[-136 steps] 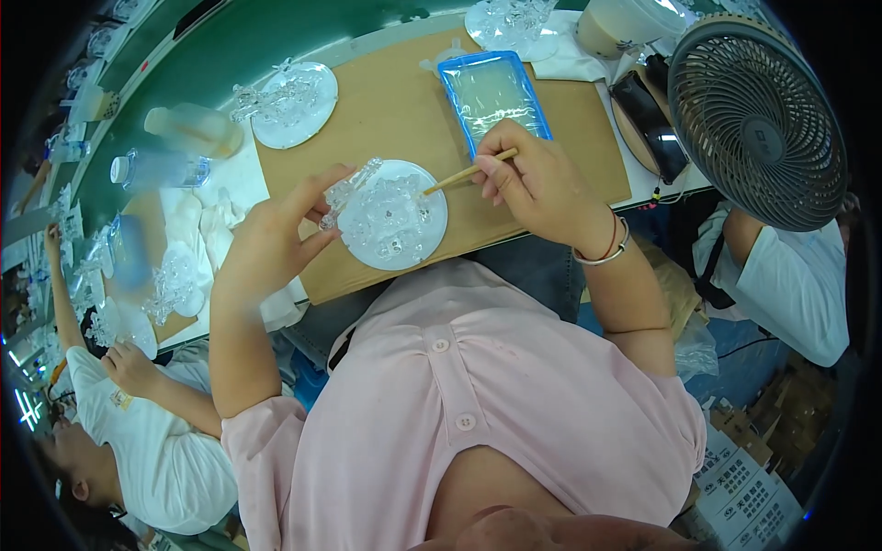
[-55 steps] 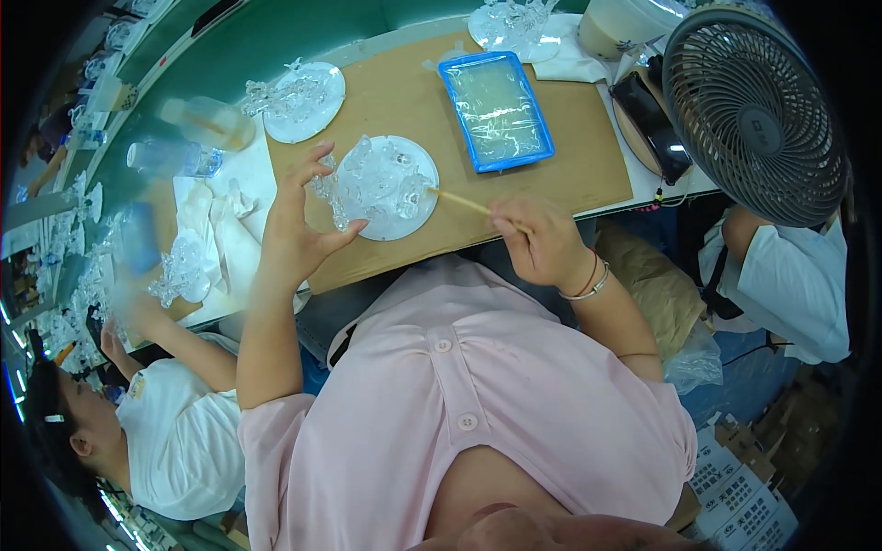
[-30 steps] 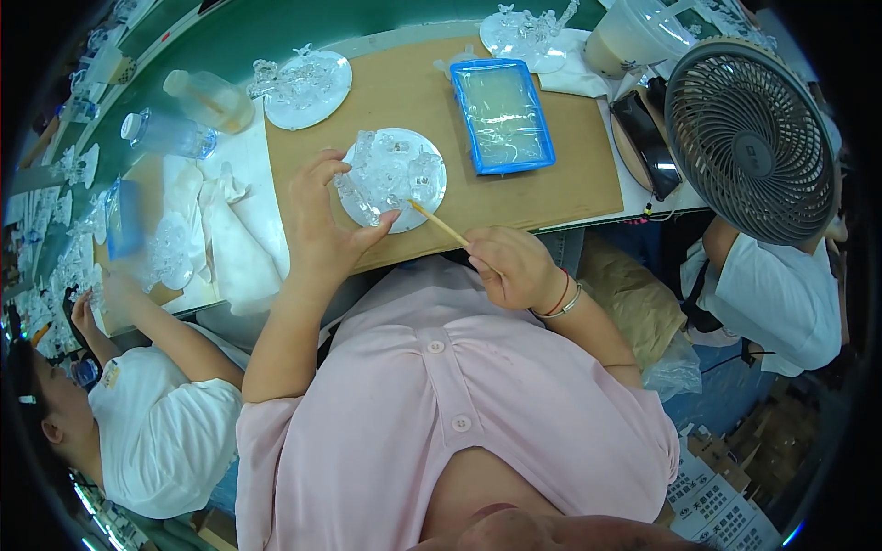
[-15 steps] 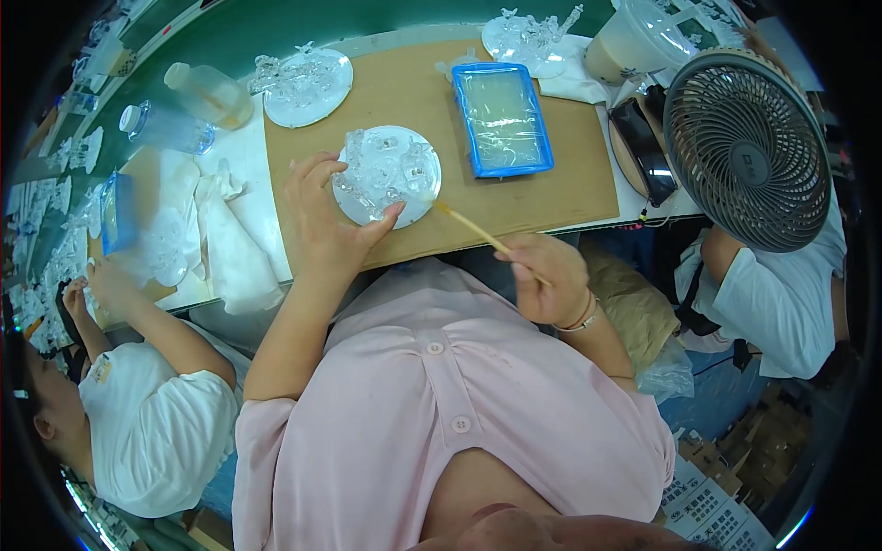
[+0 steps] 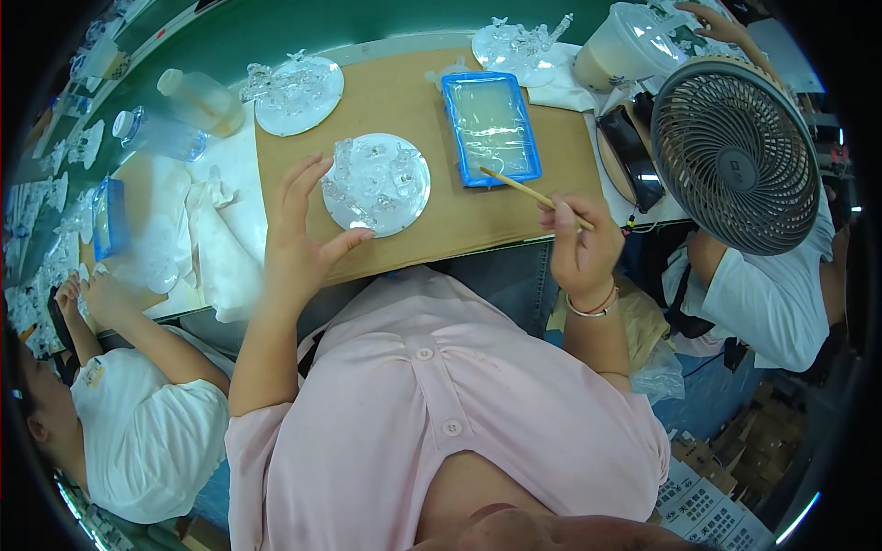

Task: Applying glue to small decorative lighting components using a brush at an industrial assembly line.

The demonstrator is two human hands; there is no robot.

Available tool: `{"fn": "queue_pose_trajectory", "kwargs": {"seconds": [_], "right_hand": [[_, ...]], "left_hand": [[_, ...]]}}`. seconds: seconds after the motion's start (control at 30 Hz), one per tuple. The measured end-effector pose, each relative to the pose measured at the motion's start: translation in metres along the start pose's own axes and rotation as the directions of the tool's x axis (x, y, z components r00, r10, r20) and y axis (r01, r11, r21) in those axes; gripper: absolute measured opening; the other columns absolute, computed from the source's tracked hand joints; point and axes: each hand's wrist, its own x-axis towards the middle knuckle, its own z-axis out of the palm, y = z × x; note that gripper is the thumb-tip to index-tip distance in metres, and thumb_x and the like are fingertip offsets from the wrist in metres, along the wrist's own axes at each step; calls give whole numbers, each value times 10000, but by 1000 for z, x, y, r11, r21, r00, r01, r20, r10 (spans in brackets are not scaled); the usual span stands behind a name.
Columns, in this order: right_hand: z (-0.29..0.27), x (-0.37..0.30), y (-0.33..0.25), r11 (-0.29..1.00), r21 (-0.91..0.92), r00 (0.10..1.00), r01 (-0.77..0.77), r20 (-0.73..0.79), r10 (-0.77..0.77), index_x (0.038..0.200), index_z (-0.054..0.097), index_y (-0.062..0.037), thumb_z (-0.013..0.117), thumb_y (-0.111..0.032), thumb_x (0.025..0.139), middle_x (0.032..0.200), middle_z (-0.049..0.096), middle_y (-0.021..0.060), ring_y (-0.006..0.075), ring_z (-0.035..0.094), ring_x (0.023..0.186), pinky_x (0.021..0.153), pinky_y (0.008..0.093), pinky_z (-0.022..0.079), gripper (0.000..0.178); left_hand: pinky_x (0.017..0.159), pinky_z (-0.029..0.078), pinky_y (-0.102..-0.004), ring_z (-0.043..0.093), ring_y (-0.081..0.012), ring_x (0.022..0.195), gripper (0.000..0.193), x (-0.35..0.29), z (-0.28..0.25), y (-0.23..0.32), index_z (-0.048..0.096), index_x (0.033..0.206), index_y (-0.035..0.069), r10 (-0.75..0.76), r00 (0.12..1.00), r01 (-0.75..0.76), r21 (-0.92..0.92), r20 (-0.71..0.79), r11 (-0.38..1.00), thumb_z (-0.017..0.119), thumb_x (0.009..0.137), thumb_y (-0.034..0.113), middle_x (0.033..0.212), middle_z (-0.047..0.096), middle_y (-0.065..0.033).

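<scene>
A round white plate (image 5: 392, 213) bearing clear, glassy pieces (image 5: 372, 174) lies on the brown board before me. My left hand (image 5: 301, 220) is at the plate's left side, thumb and fingers spread apart; the thumb tip is at the lower rim, and whether it presses on the plate I cannot tell. In my right hand (image 5: 583, 241) is a thin tan stick (image 5: 528, 191), pinched between thumb and fingers. Its far end reaches the lower edge of a shallow blue-rimmed tray (image 5: 494, 124) with a pale, shiny surface.
Brown board (image 5: 395, 83) covers the tabletop. Two more plates with clear pieces stand behind, left (image 5: 308, 101) and right (image 5: 542, 73). Bottles (image 5: 202, 101) and white cloth (image 5: 225, 248) are at left. A fan (image 5: 735, 165), dark case (image 5: 629, 161) and lidded tub (image 5: 620, 55) stand right. People sit either side.
My right hand has moved right with the stick, whose far end went from the plate's right rim to the blue-rimmed tray. My left thumb has slid slightly away from the plate's middle.
</scene>
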Motion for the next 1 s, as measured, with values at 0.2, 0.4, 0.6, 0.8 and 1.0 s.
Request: {"fn": "queue_pose_trajectory", "kwargs": {"seconds": [0.2, 0.4, 0.6, 0.8, 1.0], "right_hand": [[-10, -3, -9, 987, -47, 988, 156, -2, -157, 952, 562, 45, 479, 12, 907, 790, 653, 165, 178, 640, 633, 593, 257, 518, 100], [-3, -11, -18, 974, 173, 989, 147, -7, -149, 930, 572, 36, 496, 38, 868, 775, 650, 170, 194, 634, 615, 576, 274, 508, 98], [36, -10, -8, 963, 192, 973, 187, 100, -208, 921, 562, 18, 521, 55, 844, 768, 644, 150, 201, 630, 606, 563, 285, 499, 95], [39, -7, -8, 965, 193, 970, 179, 130, -205, 898, 554, 10, 524, 47, 854, 750, 640, 129, 204, 628, 601, 561, 285, 494, 65], [40, 0, -4, 977, 110, 972, 182, 129, -196, 906, 563, 2, 524, 21, 877, 740, 643, 102, 188, 621, 583, 550, 272, 479, 52]], "left_hand": [[929, 471, -369, 556, -296, 1126, 697, 7, -5, -10, 555, 1221, 94, 11, 1000, -11, 16, 13, 1000, 859, 599, 167, 1249, 556, -110], [804, 523, -336, 634, -264, 969, 498, 2, -2, -8, 637, 1063, 68, 32, 998, -30, 44, -48, 999, 850, 620, 149, 1089, 636, -97], [739, 529, -321, 649, -240, 879, 394, -3, -3, -4, 663, 984, 58, 22, 998, -20, 33, -62, 999, 838, 634, 107, 1004, 651, -91], [707, 529, -317, 653, -239, 844, 342, -6, -4, -8, 669, 960, 66, 25, 997, -23, 20, -78, 1000, 818, 652, 68, 959, 656, -83], [694, 529, -291, 651, -210, 820, 319, -8, -3, -10, 663, 944, 44, 22, 997, -20, 25, -69, 999, 796, 659, 0, 949, 648, -85]]}}
